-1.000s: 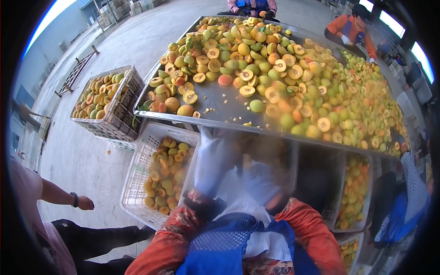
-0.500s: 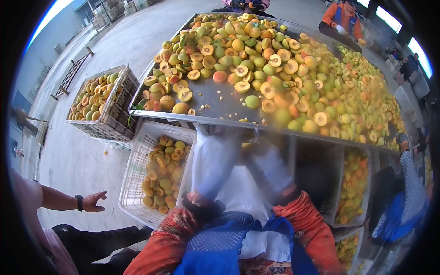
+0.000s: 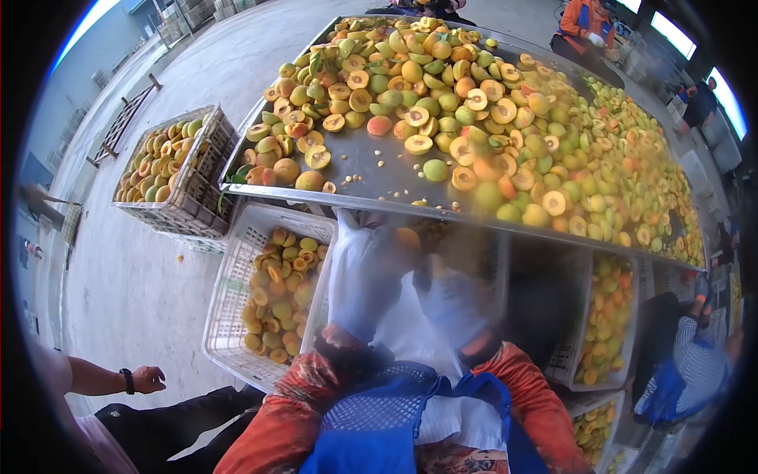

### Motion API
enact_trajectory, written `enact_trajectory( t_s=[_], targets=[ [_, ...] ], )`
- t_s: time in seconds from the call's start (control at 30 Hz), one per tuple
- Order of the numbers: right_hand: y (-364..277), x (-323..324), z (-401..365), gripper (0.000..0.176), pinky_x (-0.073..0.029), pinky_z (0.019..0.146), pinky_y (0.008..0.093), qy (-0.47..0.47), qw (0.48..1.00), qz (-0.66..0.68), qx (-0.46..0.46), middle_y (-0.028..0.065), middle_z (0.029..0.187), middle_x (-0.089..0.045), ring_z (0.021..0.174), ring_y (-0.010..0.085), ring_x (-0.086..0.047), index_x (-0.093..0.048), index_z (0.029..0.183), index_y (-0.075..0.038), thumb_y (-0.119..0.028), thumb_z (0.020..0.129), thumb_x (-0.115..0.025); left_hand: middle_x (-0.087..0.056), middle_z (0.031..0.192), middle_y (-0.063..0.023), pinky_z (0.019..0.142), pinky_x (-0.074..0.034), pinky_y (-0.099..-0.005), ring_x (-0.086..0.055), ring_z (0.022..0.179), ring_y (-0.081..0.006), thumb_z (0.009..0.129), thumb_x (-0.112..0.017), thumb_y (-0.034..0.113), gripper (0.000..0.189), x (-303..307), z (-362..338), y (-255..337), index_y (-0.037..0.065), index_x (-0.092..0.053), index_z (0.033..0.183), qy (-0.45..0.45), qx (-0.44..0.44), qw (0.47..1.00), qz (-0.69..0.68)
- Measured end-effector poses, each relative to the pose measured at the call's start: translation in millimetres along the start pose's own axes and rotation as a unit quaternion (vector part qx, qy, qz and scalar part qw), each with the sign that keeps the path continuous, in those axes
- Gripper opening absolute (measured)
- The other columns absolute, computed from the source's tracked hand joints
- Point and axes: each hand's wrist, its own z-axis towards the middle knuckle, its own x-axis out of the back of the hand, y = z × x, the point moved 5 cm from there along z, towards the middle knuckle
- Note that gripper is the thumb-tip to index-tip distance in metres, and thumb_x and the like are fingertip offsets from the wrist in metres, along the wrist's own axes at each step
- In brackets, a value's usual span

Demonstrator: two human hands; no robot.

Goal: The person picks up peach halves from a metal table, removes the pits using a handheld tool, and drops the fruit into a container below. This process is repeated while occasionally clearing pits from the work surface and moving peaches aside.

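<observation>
1. Fruit [image 3: 418, 144] heaped on the table [image 3: 367, 175] could be spilled if it is bumped.
2. Blurred fruit [image 3: 408, 239] between left hand [image 3: 369, 272] and right hand [image 3: 448, 294] could be dropped through loose holding; neither grip can be told.

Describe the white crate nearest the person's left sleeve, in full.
The white crate looks like plastic: rectangular, open-topped, with a rim and walls pierced by small slots. It sits below the near left part of the metal table. Yellow-orange and greenish fruit halves partly fill it, leaving its left inner wall bare. The person's left sleeve overlaps its near corner in view; whether they touch, I cannot tell. Its underside is hidden.
</observation>
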Motion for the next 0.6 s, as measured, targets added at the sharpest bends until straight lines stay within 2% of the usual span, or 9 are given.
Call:
enact_trajectory(
  t_s=[0.03,0.17,0.23,0.27,0.3,0.33,0.43,0.57,0.6],
  targets=[
    [-0.2,-0.8,0.4,0.024,-0.047,0.056,0.0411,0.013,1.000,0.000,0.013,0.0135,0.069,-0.060,0.062,0.0325,-0.061,-0.050,0.089,-0.008,-0.027,0.077,-0.059,-0.052,0.062,-0.0063,0.056,-0.041,-0.0291,-0.053,0.060,-0.0165,0.079,-0.043,-0.004,0.015,-1.3,4.3,11.4,0.000,-0.051,0.067,0.026,0.038,0.996,-0.076],
    [-7.0,2.2,-1.5,0.024,-0.048,0.054,0.0399,0.022,0.999,-0.010,0.039,0.0130,0.066,-0.059,0.061,0.0316,-0.061,-0.050,0.088,-0.007,-0.027,0.078,-0.059,-0.049,0.066,-0.0063,0.052,-0.040,-0.0260,-0.050,0.057,-0.0155,0.083,-0.042,-0.003,0.010,-7.4,-9.0,-11.1,0.000,-0.050,0.078,0.098,-0.017,0.993,-0.066],
    [-11.6,1.3,-1.9,0.023,-0.048,0.055,0.0408,-0.015,0.999,-0.034,0.016,0.0140,0.066,-0.059,0.061,0.0321,-0.061,-0.050,0.089,-0.007,-0.026,0.078,-0.058,-0.048,0.070,-0.0063,0.052,-0.040,-0.0258,-0.050,0.056,-0.0160,0.087,-0.042,0.003,0.007,-6.8,-12.2,-10.9,0.001,-0.049,0.087,0.105,-0.055,0.992,0.051],
    [-12.5,-0.5,-2.5,0.023,-0.048,0.055,0.0408,-0.017,0.999,-0.033,0.015,0.0140,0.066,-0.059,0.061,0.0321,-0.061,-0.050,0.089,-0.007,-0.026,0.078,-0.058,-0.048,0.070,-0.0063,0.052,-0.040,-0.0258,-0.050,0.056,-0.0160,0.087,-0.042,0.003,0.007,-7.2,-14.0,-11.6,0.001,-0.049,0.087,0.104,-0.054,0.992,0.052],
    [-12.0,-3.4,-3.1,0.024,-0.048,0.056,0.0415,-0.020,1.000,0.002,0.006,0.0150,0.066,-0.060,0.062,0.0328,-0.061,-0.050,0.089,-0.006,-0.026,0.077,-0.058,-0.052,0.088,-0.0091,0.066,-0.043,-0.0282,-0.052,0.075,-0.0170,0.087,-0.047,0.014,0.018,-6.2,-17.1,-27.4,0.000,-0.050,0.098,0.123,0.087,0.984,-0.092],
    [-10.8,-5.6,-3.2,0.024,-0.048,0.056,0.0422,-0.023,0.999,0.037,-0.003,0.0159,0.066,-0.060,0.062,0.0334,-0.061,-0.051,0.090,-0.006,-0.025,0.077,-0.057,-0.056,0.106,-0.0119,0.079,-0.045,-0.0306,-0.054,0.095,-0.0181,0.087,-0.053,0.026,0.033,-10.2,-22.6,-42.3,0.000,-0.051,0.108,0.137,0.222,0.937,-0.231],
    [-7.3,-10.9,-2.0,0.025,-0.048,0.058,0.0434,-0.034,0.995,0.090,0.017,0.0181,0.068,-0.061,0.063,0.0347,-0.061,-0.051,0.091,-0.005,-0.025,0.077,-0.057,-0.058,0.104,-0.0111,0.078,-0.044,-0.0288,-0.054,0.093,-0.0151,0.090,-0.044,0.035,0.040,-10.6,-22.6,-50.1,0.000,-0.053,0.109,0.137,0.219,0.943,-0.208],
    [-3.4,-18.6,-3.4,0.026,-0.048,0.060,0.0436,-0.048,0.995,0.087,0.020,0.0184,0.067,-0.061,0.065,0.0361,-0.061,-0.051,0.091,-0.005,-0.025,0.077,-0.057,-0.059,0.103,-0.0112,0.079,-0.044,-0.0276,-0.055,0.092,-0.0158,0.090,-0.045,0.033,0.041,-10.1,-31.7,-72.6,-0.001,-0.052,0.112,0.113,0.143,0.978,-0.102],
    [-3.8,-17.2,-6.7,0.026,-0.047,0.055,0.0410,-0.012,0.995,0.087,0.049,0.0185,0.064,-0.059,0.058,0.0321,-0.060,-0.054,0.093,-0.004,-0.024,0.078,-0.058,-0.059,0.104,-0.0112,0.079,-0.043,-0.0273,-0.055,0.091,-0.0155,0.091,-0.044,0.032,0.041,-11.7,-35.2,-75.0,-0.001,-0.051,0.114,0.109,0.156,0.979,-0.077]
  ],
)
